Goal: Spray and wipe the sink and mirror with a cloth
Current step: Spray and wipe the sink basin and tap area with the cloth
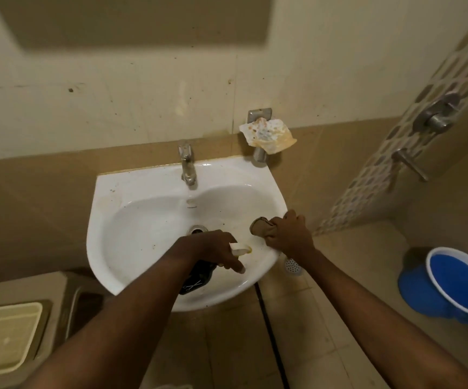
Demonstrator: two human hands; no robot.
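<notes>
My left hand point(213, 248) grips the spray bottle point(199, 279) over the sink point(131, 192), nozzle aimed at its front-right rim, forefinger extended. My right hand point(288, 234) clenches the bunched cloth point(260, 226) at that rim, ready for wiping. The bottle body is mostly hidden beneath my wrist. The mirror is cut off above the sink.

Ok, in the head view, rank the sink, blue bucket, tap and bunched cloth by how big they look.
1. Sink, by far the largest.
2. Blue bucket, partly cut off at the frame edge.
3 and 4. Tap and cloth look alike; the right hand hides part of the cloth, so no ranking.
</notes>
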